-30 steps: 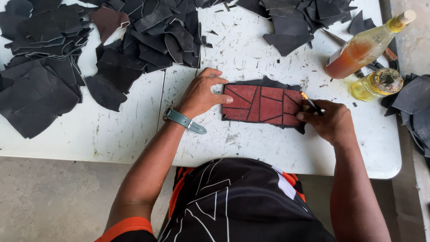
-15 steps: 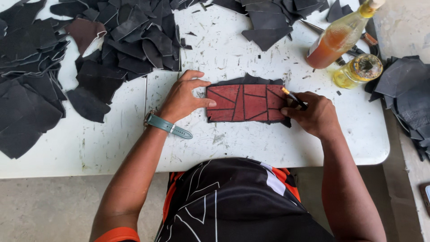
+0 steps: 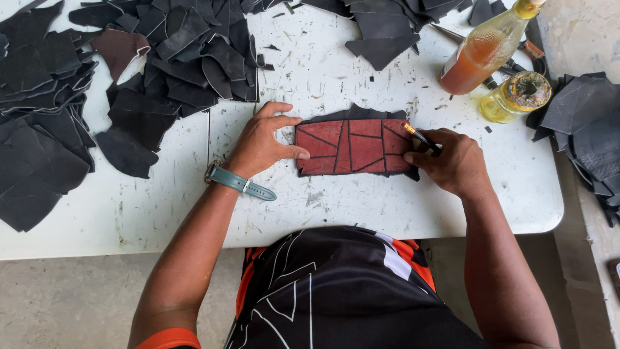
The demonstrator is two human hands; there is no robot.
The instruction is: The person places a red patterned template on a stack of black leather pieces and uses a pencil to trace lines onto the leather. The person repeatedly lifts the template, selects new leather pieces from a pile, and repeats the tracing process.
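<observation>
Pressing: left hand (image 3: pixel 261 143) flat on red template (image 3: pixel 352 147), mid-table (image 3: pixel 413 207) | right hand (image 3: pixel 452 158) clamped on pen (image 3: pixel 423 139); tip hidden | black leather piece (image 3: pixel 361 114) beneath, mostly covered

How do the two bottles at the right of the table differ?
The tall bottle holds orange-brown liquid; the small bottle holds pale yellow liquid. The tall bottle is slim with a long neck and yellow cap; the small bottle is short and round. Both are clear and stand near the table's right edge.
</observation>
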